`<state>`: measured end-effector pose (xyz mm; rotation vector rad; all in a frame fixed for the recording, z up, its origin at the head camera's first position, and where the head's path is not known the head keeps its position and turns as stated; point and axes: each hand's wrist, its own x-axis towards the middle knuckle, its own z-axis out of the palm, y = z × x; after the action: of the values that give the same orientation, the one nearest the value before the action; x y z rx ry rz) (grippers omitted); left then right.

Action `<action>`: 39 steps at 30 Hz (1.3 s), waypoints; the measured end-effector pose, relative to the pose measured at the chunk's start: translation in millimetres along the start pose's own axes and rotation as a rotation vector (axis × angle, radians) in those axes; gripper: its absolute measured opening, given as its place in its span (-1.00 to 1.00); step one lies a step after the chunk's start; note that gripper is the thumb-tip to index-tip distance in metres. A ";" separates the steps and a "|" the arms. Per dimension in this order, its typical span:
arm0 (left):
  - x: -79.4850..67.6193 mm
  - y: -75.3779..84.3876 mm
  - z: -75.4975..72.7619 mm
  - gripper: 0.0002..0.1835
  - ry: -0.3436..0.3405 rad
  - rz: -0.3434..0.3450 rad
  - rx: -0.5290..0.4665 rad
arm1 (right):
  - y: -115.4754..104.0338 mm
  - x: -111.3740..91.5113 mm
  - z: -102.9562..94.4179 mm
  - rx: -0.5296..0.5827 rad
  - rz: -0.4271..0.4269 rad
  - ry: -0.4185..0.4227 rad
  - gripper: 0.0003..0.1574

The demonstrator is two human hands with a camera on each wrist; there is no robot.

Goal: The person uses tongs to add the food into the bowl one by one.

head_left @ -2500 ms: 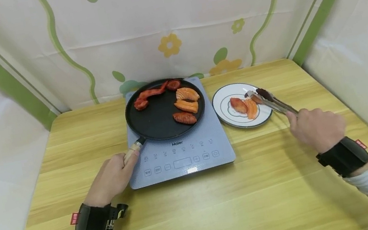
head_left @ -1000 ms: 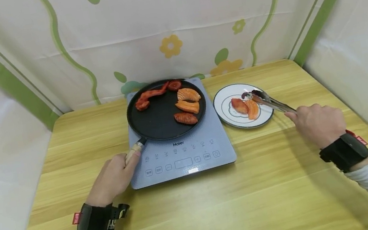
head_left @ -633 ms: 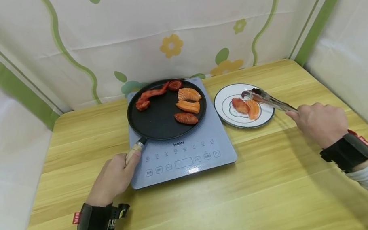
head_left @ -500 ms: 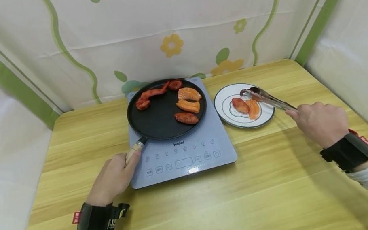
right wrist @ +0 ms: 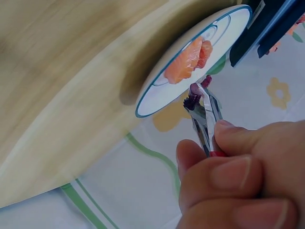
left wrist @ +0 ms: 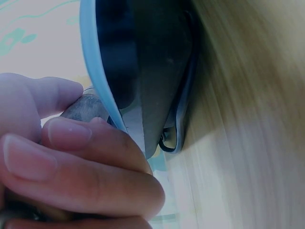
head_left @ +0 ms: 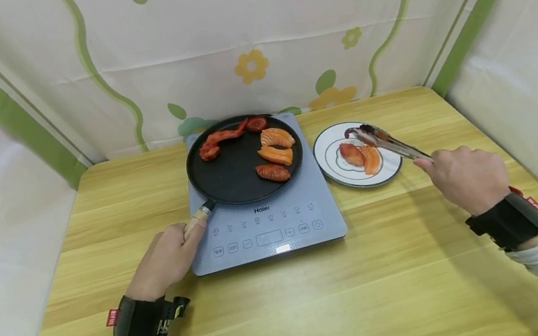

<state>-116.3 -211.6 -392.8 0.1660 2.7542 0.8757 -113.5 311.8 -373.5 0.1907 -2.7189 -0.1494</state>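
Observation:
In the head view my left hand (head_left: 168, 256) grips the pale handle (head_left: 197, 221) of a black frying pan (head_left: 227, 178). The pan sits on a grey-blue induction cooker (head_left: 303, 210). My right hand (head_left: 468, 178) holds metal tongs (head_left: 400, 148), thumb and fingers pressing their arms together. Between the tong tips is a dark purple, curled piece of food (right wrist: 193, 98), like octopus, above the back of a white plate (head_left: 352, 178). An orange salmon slice (head_left: 371, 159) and a redder piece (head_left: 351, 154) lie on the plate. The left wrist view shows fingers (left wrist: 95, 183) beside the cooker's edge.
In the pan lie a red chicken wing (head_left: 220, 137), a round red piece (head_left: 256, 124), two salmon slices (head_left: 276, 155) and a scored sausage (head_left: 272, 173). Patterned cloth (head_left: 193, 43) stands behind and beside the wooden table (head_left: 295, 313).
The tongs, spread over the plate at first, have come together on the dark piece. Since then their tips have shifted slightly left and back with it. My left hand stays on the handle.

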 end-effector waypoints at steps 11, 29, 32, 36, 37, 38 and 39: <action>-1.7 1.1 -0.4 -0.29 -0.003 -0.011 -0.001 | -5.3 4.5 -5.9 0.016 0.001 0.011 -0.29; -0.7 -0.8 -0.1 -0.30 0.000 0.001 -0.001 | -22.3 15.4 -21.9 0.021 -0.091 0.133 -0.31; -0.6 -1.0 0.0 -0.30 0.001 0.002 0.000 | -25.3 17.1 -23.4 0.021 -0.099 0.150 -0.30; -0.4 -0.7 -0.2 -0.30 0.001 0.004 -0.003 | -29.7 20.0 -24.9 0.018 -0.110 0.154 -0.31; -0.3 -0.5 -0.2 -0.30 0.000 0.005 -0.005 | -30.8 20.8 -25.2 0.020 -0.112 0.151 -0.31; -0.2 -0.5 -0.2 -0.31 0.001 0.006 -0.007 | -32.1 21.7 -25.7 0.022 -0.116 0.147 -0.31; -0.1 -0.5 -0.2 -0.31 0.001 0.007 -0.009 | -33.4 22.7 -26.1 0.024 -0.122 0.146 -0.32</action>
<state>-116.3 -212.1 -392.9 0.1740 2.7517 0.8893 -119.8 273.4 -345.2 0.3612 -2.5654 -0.1326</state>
